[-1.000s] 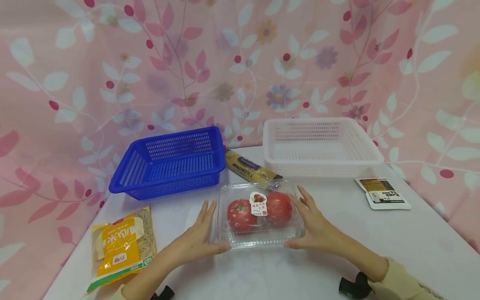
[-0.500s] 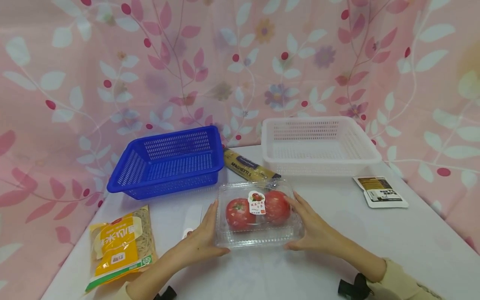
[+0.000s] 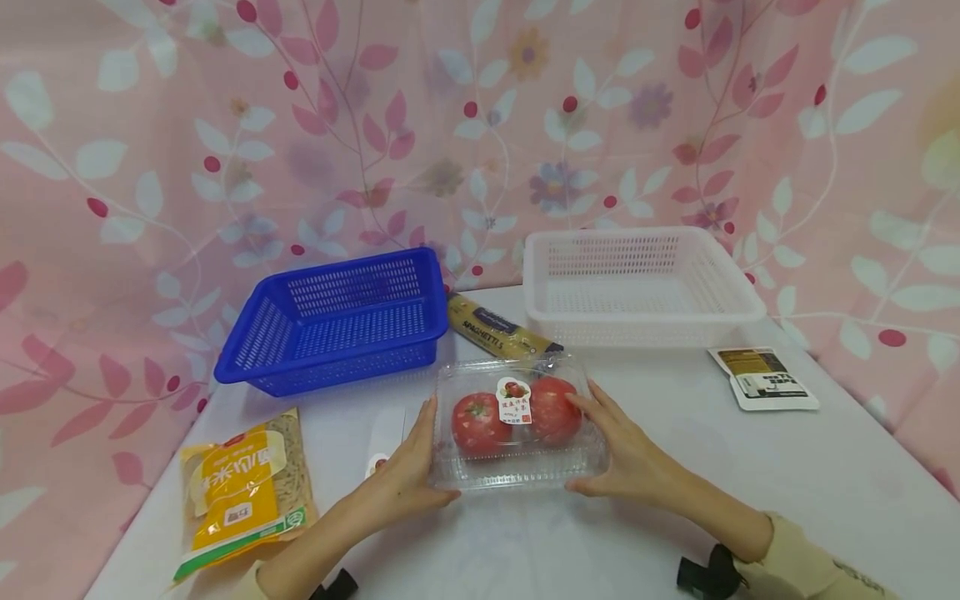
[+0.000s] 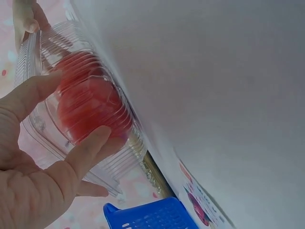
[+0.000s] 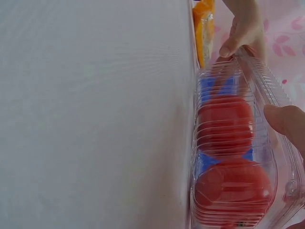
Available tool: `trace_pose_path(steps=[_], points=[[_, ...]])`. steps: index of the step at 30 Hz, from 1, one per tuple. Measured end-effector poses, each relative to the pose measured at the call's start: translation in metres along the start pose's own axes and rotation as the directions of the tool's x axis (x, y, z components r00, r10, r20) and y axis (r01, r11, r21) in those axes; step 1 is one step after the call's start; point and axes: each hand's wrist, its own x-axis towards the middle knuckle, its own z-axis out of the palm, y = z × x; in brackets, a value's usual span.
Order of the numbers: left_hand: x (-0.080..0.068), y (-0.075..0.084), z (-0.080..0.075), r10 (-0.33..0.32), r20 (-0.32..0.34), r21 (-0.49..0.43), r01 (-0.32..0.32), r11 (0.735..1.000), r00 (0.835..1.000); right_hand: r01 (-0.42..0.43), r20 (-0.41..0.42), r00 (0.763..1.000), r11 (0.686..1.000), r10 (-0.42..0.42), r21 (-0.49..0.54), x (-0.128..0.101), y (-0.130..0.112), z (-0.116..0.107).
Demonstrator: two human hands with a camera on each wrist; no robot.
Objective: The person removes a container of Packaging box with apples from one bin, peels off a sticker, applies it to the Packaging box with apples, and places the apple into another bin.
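A clear plastic box (image 3: 517, 472) with two tomatoes and a small white label on its lid is held between both hands in the head view. My left hand (image 3: 405, 483) grips its left end, thumb near the front corner; in the left wrist view its fingers (image 4: 88, 148) lie along the ribbed side. The right hand (image 3: 637, 467) grips the opposite end, and in the right wrist view its thumb (image 5: 286, 121) presses near the rim. The red tomatoes (image 5: 226, 126) show through the wall. I cannot tell whether the box touches the table.
A blue basket (image 3: 345, 367) stands back left, a white basket (image 3: 645, 333) back right. A spaghetti pack (image 3: 495, 325) lies between them. A yellow noodle bag (image 3: 243, 492) lies left, a white pouch (image 3: 768, 379) right, and a white card (image 3: 384, 437) beside the left hand.
My left hand has moved inward onto the box's left end, uncovering the white card. The right hand has closed in slightly on its end. The box has barely shifted.
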Motion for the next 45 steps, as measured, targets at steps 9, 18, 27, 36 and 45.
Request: trace_pose_path(steps=[9, 18, 27, 36, 45], points=[[0.001, 0.007, 0.0, -0.038, -0.004, -0.028, 0.038, 0.999, 0.999, 0.019, -0.023, 1.0, 1.0, -0.019, -0.019, 0.0, -0.003, 0.001], [0.004, 0.012, 0.001, -0.009, -0.038, 0.007, 0.009, 1.0, 0.999, 0.022, -0.036, 0.999, 0.999, -0.023, -0.046, 0.0, -0.004, 0.001], [0.004, 0.02, -0.003, -0.021, -0.053, 0.019, 0.022, 1.0, 0.998, 0.035, -0.028, 0.999, 0.998, -0.037, -0.06, -0.001, -0.007, -0.008], [0.01, 0.038, -0.017, -0.063, -0.051, -0.009, 0.063, 0.998, 0.997, 0.011, -0.009, 1.0, 0.998, -0.012, -0.061, 0.003, -0.012, -0.027], [0.021, 0.052, -0.028, -0.04, -0.083, -0.058, 0.035, 0.998, 0.996, 0.045, -0.021, 0.999, 0.998, -0.046, -0.05, 0.011, -0.017, -0.052]])
